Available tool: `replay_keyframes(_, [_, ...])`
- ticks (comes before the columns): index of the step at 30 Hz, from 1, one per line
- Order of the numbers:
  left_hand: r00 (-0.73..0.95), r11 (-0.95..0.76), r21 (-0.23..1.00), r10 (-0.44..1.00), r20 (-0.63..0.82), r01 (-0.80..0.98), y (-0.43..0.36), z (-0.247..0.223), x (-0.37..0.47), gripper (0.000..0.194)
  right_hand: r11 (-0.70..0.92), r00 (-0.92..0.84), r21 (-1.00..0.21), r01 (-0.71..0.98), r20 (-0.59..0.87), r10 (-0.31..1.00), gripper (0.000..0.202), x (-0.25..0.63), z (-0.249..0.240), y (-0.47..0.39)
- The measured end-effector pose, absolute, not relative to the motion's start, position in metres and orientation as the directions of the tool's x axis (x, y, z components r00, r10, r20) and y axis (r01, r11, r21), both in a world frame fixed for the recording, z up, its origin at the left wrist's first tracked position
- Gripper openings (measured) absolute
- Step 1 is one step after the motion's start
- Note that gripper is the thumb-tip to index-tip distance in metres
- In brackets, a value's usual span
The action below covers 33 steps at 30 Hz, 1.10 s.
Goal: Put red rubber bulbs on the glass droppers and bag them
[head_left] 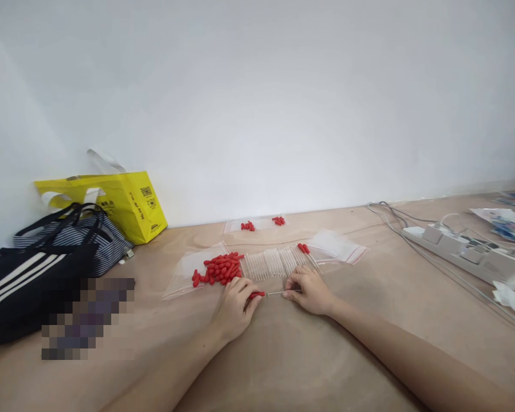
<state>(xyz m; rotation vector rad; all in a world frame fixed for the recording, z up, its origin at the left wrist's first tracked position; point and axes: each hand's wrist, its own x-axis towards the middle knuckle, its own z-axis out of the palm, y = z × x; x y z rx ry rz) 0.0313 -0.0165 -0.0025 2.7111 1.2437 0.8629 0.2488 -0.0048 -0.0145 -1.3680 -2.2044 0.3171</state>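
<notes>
Front of the desk [283,360], and the left hand [238,306] has a red handle [256,295], thumb and fingers drawn in around it, its end poking out to the right. Facing it, the right hand [309,290] pinches a thin rod [276,293], fingers narrow, the rod lying crosswise and pointing at that red end! Touching or just apart? Can't tell from this view.

Now the feel: the handle looks light, smooth and rounded, maybe a touch slippery, with little on it to break. Plastic or rubber? Too small to judge. Take it round the fatter part and leave the end free. The rod is the fussier piece: slim, light, probably stiff lengthwise, yet likely to roll or bend if pushed askew. A pinch near its tip should steady it best.

And just beyond the hands, a heap of red handles [221,269] lies by a clear bag [189,266], a row of pale rods [270,263] stretches rightward, and two red-topped rods [306,249] sit at its right end.
</notes>
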Motion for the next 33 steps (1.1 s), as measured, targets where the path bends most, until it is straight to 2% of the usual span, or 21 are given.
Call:
replay_keyframes(5, [0.456,-0.600,0.278,0.774,0.439,0.750,-0.013,-0.004,0.034,0.011,0.461,-0.323,-0.429,0.777,0.356,0.877,0.010,0.246,-0.021,-0.007])
replay_keyframes(9, [0.449,-0.592,0.284,0.780,0.435,0.754,-0.010,-0.005,0.038,0.010,0.473,-0.265,-0.534,0.701,0.421,0.868,0.011,0.245,-0.025,-0.007])
replay_keyframes(13, [0.458,-0.605,0.270,0.767,0.449,0.749,-0.009,-0.006,0.041,0.014,0.530,-0.287,-0.594,0.606,0.458,0.841,0.010,0.242,-0.026,-0.007])
replay_keyframes(33, [0.421,-0.617,0.338,0.757,0.499,0.710,-0.013,-0.006,0.043,0.013,0.639,-0.421,-0.485,0.597,0.489,0.764,0.020,0.238,-0.020,-0.017])
